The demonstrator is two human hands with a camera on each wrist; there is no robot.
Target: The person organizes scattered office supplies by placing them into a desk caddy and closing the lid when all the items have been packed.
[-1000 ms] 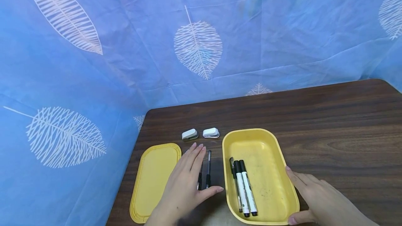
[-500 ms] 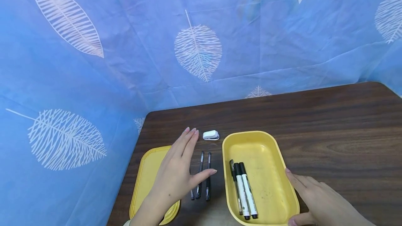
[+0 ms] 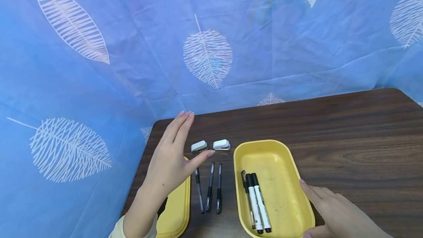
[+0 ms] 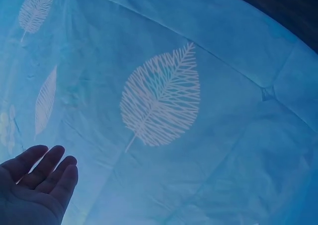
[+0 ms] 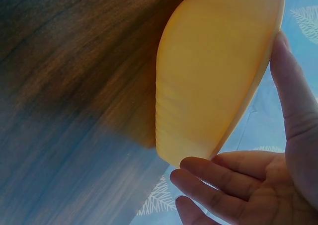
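Observation:
In the head view my left hand [image 3: 168,161] is raised over the yellow lid [image 3: 176,208], fingers extended and thumb spread, holding nothing. Part of the lid is hidden beneath that wrist. My right hand [image 3: 340,210] touches the yellow box [image 3: 281,186] on its right side, thumb near the front corner and fingers along the outer wall. Inside the box lie a black pen [image 3: 248,197] and two white markers [image 3: 254,203] with black caps. Three dark pens [image 3: 210,190] lie side by side between lid and box.
Two small white stapler-like objects [image 3: 199,146] sit behind the loose pens. The brown wooden table [image 3: 347,131] extends right of the box. A blue leaf-patterned cloth [image 3: 148,65] hangs behind and to the left.
My left hand has moved up and left, away from the loose pens, uncovering all three and the left stapler-like object. The right hand stays at the box.

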